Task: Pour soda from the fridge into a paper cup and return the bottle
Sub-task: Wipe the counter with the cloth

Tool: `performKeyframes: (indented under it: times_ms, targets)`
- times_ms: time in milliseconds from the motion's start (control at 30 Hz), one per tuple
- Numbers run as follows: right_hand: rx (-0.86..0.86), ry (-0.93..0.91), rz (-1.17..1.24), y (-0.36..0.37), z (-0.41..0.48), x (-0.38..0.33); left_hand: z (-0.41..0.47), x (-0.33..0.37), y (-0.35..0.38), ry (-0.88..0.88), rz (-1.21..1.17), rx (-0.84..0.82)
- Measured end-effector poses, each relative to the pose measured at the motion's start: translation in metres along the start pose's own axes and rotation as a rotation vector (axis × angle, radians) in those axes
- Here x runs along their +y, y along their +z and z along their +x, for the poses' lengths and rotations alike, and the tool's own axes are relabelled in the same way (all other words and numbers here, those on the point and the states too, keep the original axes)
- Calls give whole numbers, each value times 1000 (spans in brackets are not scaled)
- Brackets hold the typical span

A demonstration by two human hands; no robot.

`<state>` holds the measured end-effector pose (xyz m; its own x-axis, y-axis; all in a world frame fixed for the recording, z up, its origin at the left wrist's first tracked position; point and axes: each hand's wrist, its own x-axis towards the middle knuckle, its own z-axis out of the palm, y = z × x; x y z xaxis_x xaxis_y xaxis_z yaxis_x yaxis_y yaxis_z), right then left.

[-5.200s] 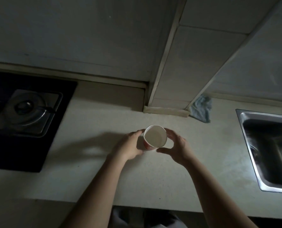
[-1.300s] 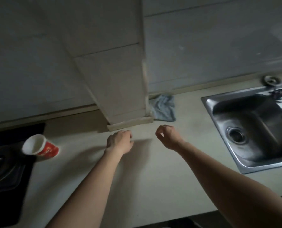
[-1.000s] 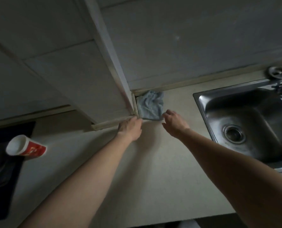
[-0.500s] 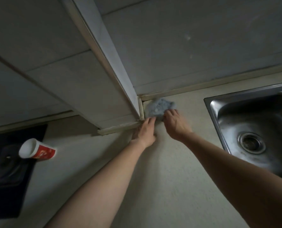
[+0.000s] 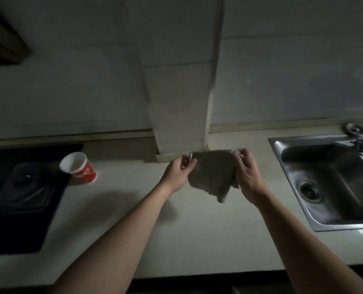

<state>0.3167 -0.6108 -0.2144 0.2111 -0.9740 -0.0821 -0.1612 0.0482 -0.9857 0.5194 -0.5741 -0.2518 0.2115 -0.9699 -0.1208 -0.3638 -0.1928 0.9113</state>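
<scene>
A red paper cup [image 5: 78, 169] with a white inside stands upright on the pale counter [image 5: 176, 240], at the left by the stove edge. Its inside looks white; I cannot tell if it holds liquid. A grey cloth [image 5: 213, 177] hangs spread between my hands above the counter's middle. My left hand [image 5: 179, 171] pinches its upper left corner and my right hand [image 5: 247, 172] pinches its upper right corner. No soda bottle or fridge is in view.
A black gas stove [image 5: 21, 198] fills the left side. A steel sink [image 5: 333, 181] with a drain sits at the right, tap fittings behind it. A tiled pillar [image 5: 180, 115] juts from the back wall onto the counter just behind the cloth.
Both hands reached to the cloth by the pillar, picked it up and now hold it stretched out. The cup, held in both hands earlier, stands alone at the left.
</scene>
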Motion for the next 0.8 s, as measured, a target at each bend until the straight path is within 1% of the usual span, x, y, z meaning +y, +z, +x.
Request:
performKeyframes:
  times_ms: [100,167,233,300,400,433,467,533,567,600,667,733,800]
  targets:
    - [9,84,94,69,-40,4,-54,-29,-58,-14,-63,95]
    - [-42,164,115,119,-63,11,-92,-61,-92,-53,-59,186]
    - [-133,244,79,167,-84,20,-132,-97,-123,-135,-41,277]
    - [-209,285,-8,213,-101,29,-169,-130,-153,-221,-16,344]
    - [-284,301,-59,277,-118,37,-199,-168,-193,-309,20,451]
    - [-298,291,-109,296,-122,38,-204,-178,-203,-344,54,489]
    - [-305,253,-210,312,-125,40,-209,-186,-211,-380,112,530]
    - [-317,117,-466,338,-135,45,-217,-205,-218,-468,279,581]
    - [-350,25,-551,348,-142,47,-222,-213,-217,-498,373,553]
    - [-423,-71,-632,358,-151,53,-225,-219,-213,-499,443,496]
    - [-620,-229,-810,374,-171,68,-229,-230,-197,-432,486,350]
    - [-756,-283,-924,380,-185,88,-231,-242,-180,-372,550,258]
    - [-806,-286,-986,378,-190,103,-229,-252,-169,-362,672,312]
